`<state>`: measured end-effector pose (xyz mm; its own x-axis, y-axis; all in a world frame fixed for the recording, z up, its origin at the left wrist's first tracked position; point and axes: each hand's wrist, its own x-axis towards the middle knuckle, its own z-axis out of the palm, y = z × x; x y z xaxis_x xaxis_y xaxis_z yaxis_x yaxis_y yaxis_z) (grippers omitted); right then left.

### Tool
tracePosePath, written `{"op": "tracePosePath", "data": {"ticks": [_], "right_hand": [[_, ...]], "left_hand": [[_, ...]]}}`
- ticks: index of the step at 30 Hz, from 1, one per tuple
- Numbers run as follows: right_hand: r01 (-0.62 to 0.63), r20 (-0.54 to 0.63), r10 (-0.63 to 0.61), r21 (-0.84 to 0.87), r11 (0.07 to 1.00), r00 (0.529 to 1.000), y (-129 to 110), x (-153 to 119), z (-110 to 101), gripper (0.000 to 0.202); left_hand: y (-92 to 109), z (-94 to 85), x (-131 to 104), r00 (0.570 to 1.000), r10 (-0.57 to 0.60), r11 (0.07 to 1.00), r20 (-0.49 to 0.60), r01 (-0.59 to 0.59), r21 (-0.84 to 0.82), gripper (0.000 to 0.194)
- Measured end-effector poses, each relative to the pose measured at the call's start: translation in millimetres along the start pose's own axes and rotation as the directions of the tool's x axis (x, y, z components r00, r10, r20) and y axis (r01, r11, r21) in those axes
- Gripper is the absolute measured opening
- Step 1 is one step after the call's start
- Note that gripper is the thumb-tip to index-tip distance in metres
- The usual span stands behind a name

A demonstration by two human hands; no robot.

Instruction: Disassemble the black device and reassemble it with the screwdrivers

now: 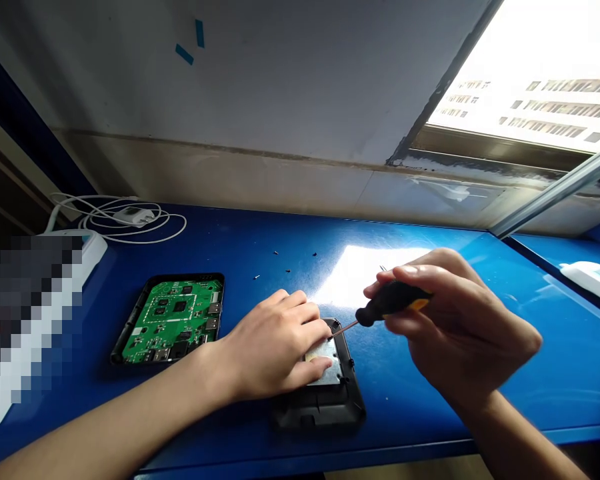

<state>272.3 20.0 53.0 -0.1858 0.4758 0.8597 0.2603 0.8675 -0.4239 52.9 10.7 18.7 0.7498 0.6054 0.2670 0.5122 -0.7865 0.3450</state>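
My left hand (pixel 280 343) lies over a black plastic cover (pixel 325 410), its fingers spread on the silvery metal plate (pixel 333 373) inside it. A screwdriver (pixel 393 303) with a black and yellow handle is gripped in my right hand (pixel 455 320). The thin shaft slants down to the left, and its tip meets the upper part of the plate, close to my left fingertips. Left of my hands, a green circuit board (pixel 173 317) sits in a black casing (pixel 117 343). Part of the metal plate is hidden under my left hand.
Several small screws (pixel 288 271) lie on the blue table (pixel 410 413) beyond my left hand. A white adapter with a coiled cable (pixel 135 215) is at the back left. A white-edged, pixelated object (pixel 95 247) stands at the left edge. Behind the table is a wall.
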Motion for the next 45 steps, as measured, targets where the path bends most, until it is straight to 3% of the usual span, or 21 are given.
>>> {"op": "tracePosePath", "data": {"ticks": [4, 9, 13, 18, 22, 25, 29, 33, 36, 39, 45], "right_hand": [[0.026, -0.045, -0.024, 0.044, 0.999, 0.999, 3.1, -0.4, 2.2, 0.027], [-0.133, 0.044, 0.129, 0.124, 0.983, 0.991, -1.0, -4.2, 3.5, 0.035], [-0.084, 0.045, 0.080, 0.101, 0.991, 0.996, 0.6, 1.3, -0.6, 0.036], [-0.028, -0.025, 0.031, 0.113, 0.993, 0.999, 5.4, 0.2, 0.9, 0.020], [-0.130, 0.077, 0.119, 0.156, 0.979, 0.990, 0.6, -2.8, 2.1, 0.038], [-0.085, 0.147, 0.066, 0.132, 0.988, 0.987, -3.1, 1.4, -0.8, 0.049], [-0.008, 0.093, 0.001, 0.066, 0.998, 0.996, -1.6, 7.3, -2.5, 0.050], [-0.030, 0.037, 0.026, 0.097, 0.995, 0.999, 1.4, 3.5, -0.3, 0.027], [-0.108, 0.117, 0.094, 0.120, 0.987, 0.989, 0.4, -0.9, -1.8, 0.040], [-0.068, 0.171, 0.051, 0.093, 0.993, 0.984, -0.7, -1.3, -6.2, 0.054], [0.027, 0.095, -0.030, 0.031, 0.999, 0.995, 1.4, 4.8, -7.2, 0.056]], "left_hand": [[0.0, 0.2, 0.0, 1.000, -0.001, 1.000, -0.004, 0.001, -0.005, 0.016], [-0.5, 1.5, -0.2, 1.000, -0.007, 1.000, -0.005, 0.007, 0.000, 0.016], [-0.6, 0.9, -0.3, 1.000, -0.003, 1.000, 0.004, 0.003, 0.012, 0.016], [-0.7, 0.2, 0.6, 1.000, -0.001, 1.000, 0.005, 0.001, 0.014, 0.018], [-0.4, 0.6, 0.6, 1.000, -0.010, 1.000, 0.007, 0.010, 0.024, 0.017], [-0.5, 0.8, 0.0, 1.000, -0.005, 1.000, 0.001, 0.005, 0.028, 0.016], [-0.9, 0.5, -0.1, 1.000, -0.001, 1.000, -0.001, 0.001, 0.008, 0.015], [-1.5, 0.7, 0.1, 1.000, -0.002, 1.000, -0.005, 0.002, 0.005, 0.016], [-1.1, 1.0, 0.1, 1.000, -0.010, 1.000, 0.003, 0.010, 0.012, 0.016], [-0.1, 0.5, 0.3, 1.000, -0.011, 1.000, 0.006, 0.011, 0.024, 0.016], [0.4, -1.6, 0.1, 1.000, 0.002, 1.000, 0.011, -0.002, 0.002, 0.016]]}}
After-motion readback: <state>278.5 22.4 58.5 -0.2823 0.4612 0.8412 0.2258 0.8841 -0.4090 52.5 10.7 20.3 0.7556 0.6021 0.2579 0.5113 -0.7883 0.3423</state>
